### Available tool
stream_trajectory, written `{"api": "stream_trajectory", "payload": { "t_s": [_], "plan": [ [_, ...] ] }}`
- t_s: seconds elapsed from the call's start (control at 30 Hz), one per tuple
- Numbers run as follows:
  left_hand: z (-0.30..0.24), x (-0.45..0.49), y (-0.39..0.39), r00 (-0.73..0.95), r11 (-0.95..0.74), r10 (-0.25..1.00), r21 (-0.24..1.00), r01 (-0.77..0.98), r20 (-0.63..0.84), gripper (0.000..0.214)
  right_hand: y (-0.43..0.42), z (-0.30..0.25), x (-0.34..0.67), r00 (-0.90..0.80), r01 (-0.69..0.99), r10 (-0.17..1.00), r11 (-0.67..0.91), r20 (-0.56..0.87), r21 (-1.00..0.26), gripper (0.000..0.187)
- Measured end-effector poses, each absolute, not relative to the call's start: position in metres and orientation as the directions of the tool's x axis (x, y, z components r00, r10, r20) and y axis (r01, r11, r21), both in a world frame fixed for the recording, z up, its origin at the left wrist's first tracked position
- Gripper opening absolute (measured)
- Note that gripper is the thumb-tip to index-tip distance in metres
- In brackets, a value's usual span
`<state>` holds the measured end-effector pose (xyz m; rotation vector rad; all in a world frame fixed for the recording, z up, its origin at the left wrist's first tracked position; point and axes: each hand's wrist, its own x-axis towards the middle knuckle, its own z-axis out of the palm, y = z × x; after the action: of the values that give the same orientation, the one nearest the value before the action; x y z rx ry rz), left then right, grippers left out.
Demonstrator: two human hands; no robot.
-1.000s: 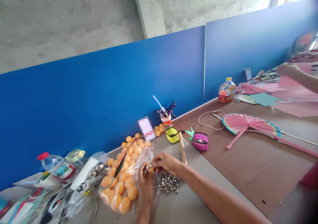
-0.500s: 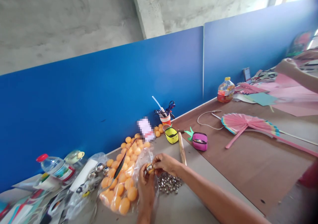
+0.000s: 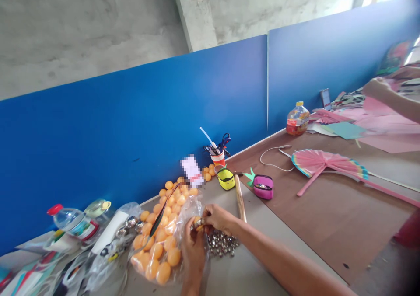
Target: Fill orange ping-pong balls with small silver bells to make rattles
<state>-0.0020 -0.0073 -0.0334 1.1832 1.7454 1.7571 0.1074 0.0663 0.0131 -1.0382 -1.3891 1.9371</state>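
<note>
My left hand is closed around an orange ball, the same kind as the others in the bag. On the ball's near side shows a small shiny silver piece, too small to make out fully. My right hand pinches at that piece, its fingertips meeting the ball. Just below my right hand lies a pile of small silver bells. A clear plastic bag full of orange balls spreads to the left, touching or close behind my left hand.
A wooden-handled hammer lies beyond my right hand, beside a yellow pouch and a magenta pouch. Bottles and clutter fill the left. A pink paper fan lies right; another person's arm is farther off.
My right fingertips have shifted slightly against the orange ball and the silver piece. Both hands stay in nearly the same place.
</note>
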Motion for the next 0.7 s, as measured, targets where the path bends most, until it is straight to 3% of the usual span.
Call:
{"api": "stream_trajectory", "payload": {
  "t_s": [0.2, 0.3, 0.37, 0.47, 0.57, 0.7],
  "plan": [
    [-0.012, 0.003, -0.011, -0.557, -0.100, 0.813, 0.983, 0.156, 0.171, 0.043, 0.080, 0.013, 0.118, -0.661, 0.012, 0.711, -0.308, -0.239, -0.951, 0.004],
    [-0.010, 0.002, -0.011, -0.539, -0.133, 0.834, 0.991, 0.011, 0.118, 0.043, 0.089, 0.017, 0.130, -0.611, 0.244, 0.782, 0.043, -0.119, -0.969, 0.006],
    [-0.014, 0.000, -0.011, -0.557, -0.144, 0.825, 0.989, -0.039, 0.098, 0.043, 0.091, 0.019, 0.136, -0.595, 0.441, 0.802, 0.271, -0.053, -0.855, 0.011],
    [-0.023, -0.004, -0.007, -0.574, -0.164, 0.811, 0.986, -0.037, 0.113, 0.044, 0.087, 0.017, 0.141, -0.599, 0.649, 0.800, 0.459, -0.035, -0.607, 0.025],
    [-0.033, -0.008, -0.003, -0.577, -0.176, 0.803, 0.984, 0.012, 0.151, 0.044, 0.080, 0.014, 0.141, -0.632, 0.710, 0.775, 0.564, -0.028, -0.421, 0.030],
    [-0.037, -0.011, -0.002, -0.564, -0.180, 0.803, 0.980, 0.079, 0.193, 0.044, 0.078, 0.013, 0.135, -0.652, 0.711, 0.758, 0.595, -0.035, -0.375, 0.027]
  ]
}}
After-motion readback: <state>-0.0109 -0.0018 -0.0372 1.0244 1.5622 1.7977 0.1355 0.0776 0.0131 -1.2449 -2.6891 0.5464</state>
